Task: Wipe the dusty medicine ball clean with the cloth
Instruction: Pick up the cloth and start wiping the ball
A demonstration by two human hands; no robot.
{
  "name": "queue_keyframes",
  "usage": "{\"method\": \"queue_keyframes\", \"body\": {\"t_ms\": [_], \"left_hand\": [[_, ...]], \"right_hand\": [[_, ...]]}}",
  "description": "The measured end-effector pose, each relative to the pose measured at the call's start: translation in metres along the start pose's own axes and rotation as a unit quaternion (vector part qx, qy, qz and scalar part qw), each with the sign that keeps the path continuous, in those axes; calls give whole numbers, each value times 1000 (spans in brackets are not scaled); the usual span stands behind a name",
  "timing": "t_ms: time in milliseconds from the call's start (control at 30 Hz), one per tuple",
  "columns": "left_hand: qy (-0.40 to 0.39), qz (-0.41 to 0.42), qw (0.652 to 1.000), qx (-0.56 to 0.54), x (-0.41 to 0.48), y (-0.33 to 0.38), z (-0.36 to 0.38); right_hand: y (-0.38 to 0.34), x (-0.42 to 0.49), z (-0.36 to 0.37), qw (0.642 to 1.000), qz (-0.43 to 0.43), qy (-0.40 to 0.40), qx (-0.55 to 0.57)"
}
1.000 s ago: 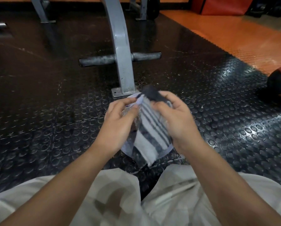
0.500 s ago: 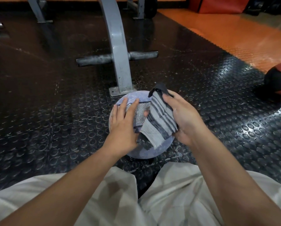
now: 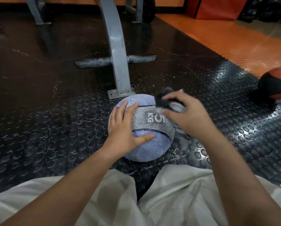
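Our right hand point(image 3: 187, 118): we grip the bunched cloth point(image 3: 165, 98) at the medicine ball point(image 3: 146, 144), upper right.
Our left hand point(image 3: 125, 129): fingers flat, steadying its left side.

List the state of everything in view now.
medicine ball, on the floor, dusty, 5 KG label up.
cloth, bunched, at the ball's upper right.
left hand, flat on the ball, fingers spread.
right hand, grips the cloth.
red and black ball, on the floor at right, untouched.

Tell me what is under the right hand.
A bunched dark and grey cloth, which the right hand grips against the upper right side of the ball. The surface beneath cloth and hand is covered, so whether it is dusty there cannot be seen.
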State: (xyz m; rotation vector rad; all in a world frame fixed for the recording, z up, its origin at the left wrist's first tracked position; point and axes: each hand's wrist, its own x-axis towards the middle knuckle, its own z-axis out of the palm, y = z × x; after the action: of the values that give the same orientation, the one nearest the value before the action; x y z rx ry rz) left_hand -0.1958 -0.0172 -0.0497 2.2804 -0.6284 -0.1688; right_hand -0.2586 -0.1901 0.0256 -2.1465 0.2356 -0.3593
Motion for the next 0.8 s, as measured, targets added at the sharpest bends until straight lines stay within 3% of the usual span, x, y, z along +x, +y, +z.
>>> {"method": "queue_keyframes", "body": {"t_ms": [100, 200, 367, 500, 600, 800], "left_hand": [[28, 12, 1000, 1, -3, 2, 3], [60, 25, 998, -1, -2, 1, 5], [64, 17, 998, 1, 5, 1, 0], [30, 12, 998, 58, 8, 3, -4], [30, 14, 997, 68, 7, 4, -2], [68, 69, 995, 30, 7, -2, -1]], "right_hand": [[2, 0, 13, 996, -32, -22, -79], [8, 4, 16, 986, -75, 8, -147], [15, 9, 8, 990, -92, 58, -86], [12, 12, 5, 998, -31, 56, -7], [9, 14, 11, 997, -11, 38, -61], [6, 9, 29, 981, -67, -13, -183]]}}
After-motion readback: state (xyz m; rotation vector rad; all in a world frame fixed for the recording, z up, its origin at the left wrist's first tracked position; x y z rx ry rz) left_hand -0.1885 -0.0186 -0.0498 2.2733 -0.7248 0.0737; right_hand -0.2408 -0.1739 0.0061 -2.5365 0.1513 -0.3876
